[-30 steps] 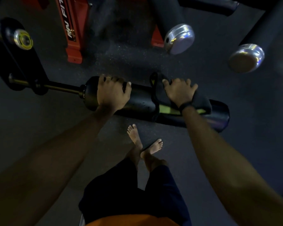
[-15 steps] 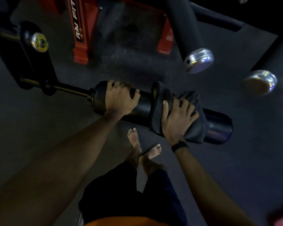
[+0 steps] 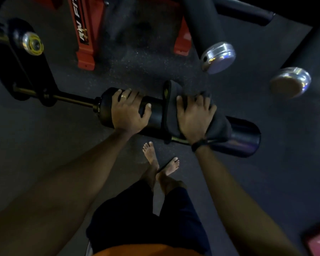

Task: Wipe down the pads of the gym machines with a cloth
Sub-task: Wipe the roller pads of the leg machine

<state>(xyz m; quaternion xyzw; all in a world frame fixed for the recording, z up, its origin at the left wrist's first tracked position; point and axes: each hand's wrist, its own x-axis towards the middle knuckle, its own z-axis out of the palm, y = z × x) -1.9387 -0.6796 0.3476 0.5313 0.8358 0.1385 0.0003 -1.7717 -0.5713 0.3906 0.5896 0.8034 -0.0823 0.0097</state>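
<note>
Dim, underexposed scene. Floor (image 3: 266, 182) and forearms sink into shadow. Glare only on two chrome end caps (image 3: 218, 57), upper right. Wide-angle bending stretches the forearms toward the lower corners. Fine detail soft and grainy throughout.

Both arms are stretched forward and down. The left hand (image 3: 127, 111) is curled over the roller pad (image 3: 156, 115), a ring seen on one finger. The right hand (image 3: 193, 115) is laid on the cloth (image 3: 219, 124), fingers bent over it, a dark band worn at the wrist.
</note>
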